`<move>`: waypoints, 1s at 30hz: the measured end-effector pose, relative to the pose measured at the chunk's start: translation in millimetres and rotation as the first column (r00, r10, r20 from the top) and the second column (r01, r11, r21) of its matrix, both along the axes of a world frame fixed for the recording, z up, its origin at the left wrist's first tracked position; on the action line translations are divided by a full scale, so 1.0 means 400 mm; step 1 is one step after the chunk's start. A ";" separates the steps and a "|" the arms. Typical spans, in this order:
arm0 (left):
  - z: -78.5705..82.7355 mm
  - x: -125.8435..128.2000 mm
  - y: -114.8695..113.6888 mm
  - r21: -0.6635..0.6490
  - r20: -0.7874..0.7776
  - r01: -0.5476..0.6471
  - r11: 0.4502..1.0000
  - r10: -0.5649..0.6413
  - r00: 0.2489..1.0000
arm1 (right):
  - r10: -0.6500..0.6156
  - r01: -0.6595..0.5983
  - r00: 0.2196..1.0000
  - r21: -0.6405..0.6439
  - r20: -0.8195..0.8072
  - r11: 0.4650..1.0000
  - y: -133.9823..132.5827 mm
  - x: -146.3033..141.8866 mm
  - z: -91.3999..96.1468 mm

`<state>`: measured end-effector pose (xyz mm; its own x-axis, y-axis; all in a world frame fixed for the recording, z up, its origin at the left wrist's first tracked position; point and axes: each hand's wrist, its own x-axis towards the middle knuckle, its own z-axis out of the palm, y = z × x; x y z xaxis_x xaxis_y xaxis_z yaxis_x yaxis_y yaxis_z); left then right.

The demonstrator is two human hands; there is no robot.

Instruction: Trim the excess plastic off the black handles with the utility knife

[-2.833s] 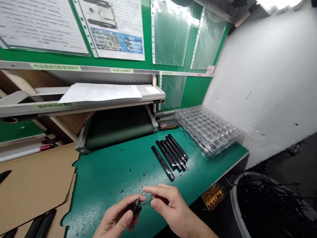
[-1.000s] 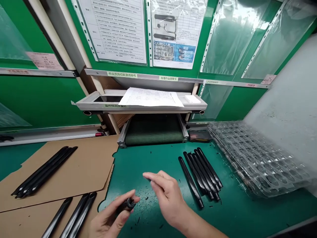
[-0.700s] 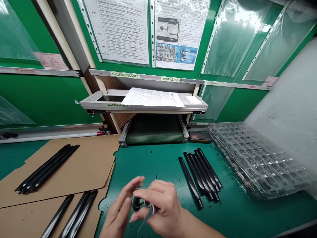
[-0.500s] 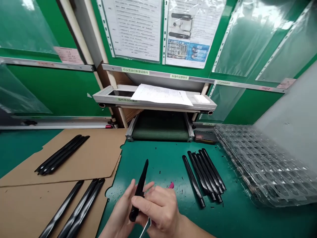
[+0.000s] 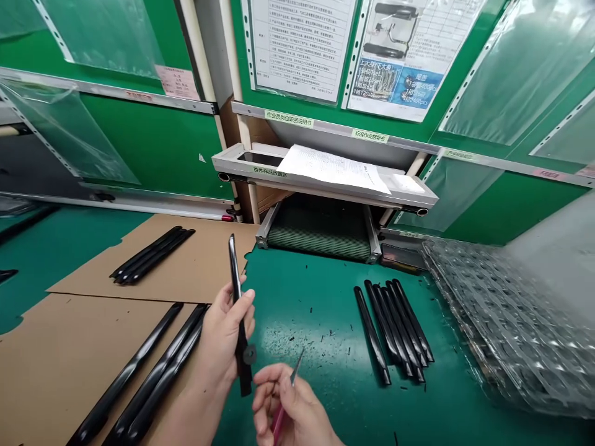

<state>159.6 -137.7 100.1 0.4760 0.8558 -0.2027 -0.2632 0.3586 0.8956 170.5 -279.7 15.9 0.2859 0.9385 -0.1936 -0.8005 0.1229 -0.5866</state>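
Observation:
My left hand [image 5: 222,337] is closed around a long, narrow, shiny black plastic part [image 5: 235,266], held upright with a slight tilt. A small round tab sticks out from the part's side near its lower end. Low in the view, my right hand [image 5: 297,406] grips a craft knife [image 5: 296,368] with a pink handle, its thin pointed blade aimed up and to the right. The fingertips of that hand are close to the part's lower end; the blade is apart from it. Small black scraps [image 5: 331,332] lie on the green table [image 5: 302,297] beyond.
Several black parts [image 5: 395,322] lie side by side on the right. More long black parts [image 5: 139,378] and a small bundle [image 5: 151,257] rest on cardboard [image 5: 93,322] at left. Clear plastic trays [image 5: 506,322] are stacked at far right. A conveyor belt [image 5: 320,232] sits under a shelf [image 5: 325,179].
My hands have moved apart. My left hand has raised the black part up and left, and my right hand has let go of it, keeping the knife lower down. The view has turned left.

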 end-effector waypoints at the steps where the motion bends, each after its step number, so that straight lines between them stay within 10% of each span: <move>1: 0.005 -0.004 0.005 0.010 0.010 -0.002 1.000 0.002 1.000 | 0.040 -0.040 0.999 -0.001 -0.019 0.999 0.007 -0.010 -0.004; 6: 0.025 -0.032 0.026 0.017 0.076 -0.030 0.999 0.028 0.997 | 0.075 -0.031 0.931 -0.127 0.357 0.991 0.021 0.004 0.033; 10: 0.030 -0.048 0.024 0.055 0.040 -0.059 0.997 0.057 0.998 | 0.132 0.116 0.354 -0.184 0.926 0.976 0.008 0.087 0.109; 19: 0.028 -0.028 0.007 0.026 -0.029 -0.032 0.999 0.033 0.999 | 0.010 0.166 -0.394 0.061 0.919 0.984 0.022 0.118 0.124; 24: 0.026 -0.011 -0.007 0.009 -0.059 0.019 1.000 -0.018 0.998 | -0.039 0.143 -0.546 0.140 0.837 0.980 0.050 0.134 0.137; 30: 0.025 -0.002 -0.009 -0.044 -0.036 -0.004 0.999 0.003 0.999 | -0.084 0.148 -0.494 0.178 0.866 0.973 0.042 0.138 0.135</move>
